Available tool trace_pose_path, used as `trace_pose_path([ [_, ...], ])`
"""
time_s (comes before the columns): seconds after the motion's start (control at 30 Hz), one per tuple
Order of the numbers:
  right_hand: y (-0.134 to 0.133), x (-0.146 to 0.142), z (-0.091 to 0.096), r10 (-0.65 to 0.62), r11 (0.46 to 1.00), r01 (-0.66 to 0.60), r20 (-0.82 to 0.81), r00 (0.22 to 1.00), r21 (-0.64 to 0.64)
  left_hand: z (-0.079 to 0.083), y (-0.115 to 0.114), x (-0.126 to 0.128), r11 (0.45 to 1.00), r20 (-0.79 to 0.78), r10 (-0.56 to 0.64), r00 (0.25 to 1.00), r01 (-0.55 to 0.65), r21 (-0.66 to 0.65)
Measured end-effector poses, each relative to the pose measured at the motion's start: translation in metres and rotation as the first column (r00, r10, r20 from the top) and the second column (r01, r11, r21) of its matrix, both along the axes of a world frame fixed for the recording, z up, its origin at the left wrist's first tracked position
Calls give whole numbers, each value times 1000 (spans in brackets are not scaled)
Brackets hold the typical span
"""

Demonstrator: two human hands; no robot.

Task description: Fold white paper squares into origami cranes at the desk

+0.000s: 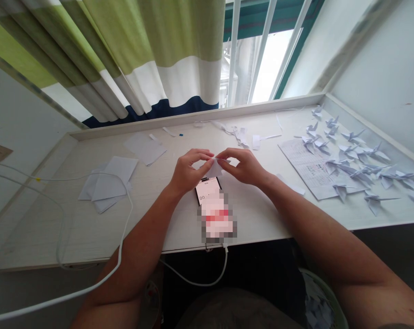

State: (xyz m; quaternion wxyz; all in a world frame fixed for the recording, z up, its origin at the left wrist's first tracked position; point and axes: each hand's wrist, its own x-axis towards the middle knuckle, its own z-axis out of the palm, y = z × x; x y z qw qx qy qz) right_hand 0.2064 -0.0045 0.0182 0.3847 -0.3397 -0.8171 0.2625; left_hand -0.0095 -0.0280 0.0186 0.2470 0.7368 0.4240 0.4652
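Between my two hands a small folded piece of white paper (216, 169) is held up above the desk, just past the top end of a phone. My left hand (190, 170) pinches its left side between thumb and fingers. On the other side my right hand (243, 167) grips it with thumb and forefinger, a thin pointed bit showing by the fingertips. The fingers hide much of the folds. Below the paper lies the phone (210, 189) with a lit screen, partly blurred out.
Many folded paper cranes (349, 169) stand at the right, some on a written sheet (305, 169). Loose white paper squares (114, 178) lie at the left, more (147, 148) behind. Paper scraps (241, 136) lie toward the back. A white cable (124, 228) crosses the left side.
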Motion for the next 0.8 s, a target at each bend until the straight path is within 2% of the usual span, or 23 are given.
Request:
trace_pose_path([
  [0.2,1,1,-2,-1,990,-18,132,991,141,2,2,1,987,-101,47,994,-31,158],
  [0.33,0,-1,-2,-21,988,3,113,993,157,1,3,3,980,-102,51,993,-30,197],
  [0.6,-5,-4,3,-53,998,54,-31,998,12,-3,1,2,997,70,4,998,2,-73],
  [0.7,-8,-6,5,-61,995,55,-76,995,-83,-5,3,1,995,91,-5,996,14,-95],
  [0.8,-8,-8,6,-14,981,-9,-115,993,-196,-7,5,3,996,118,31,992,-21,-89],
])
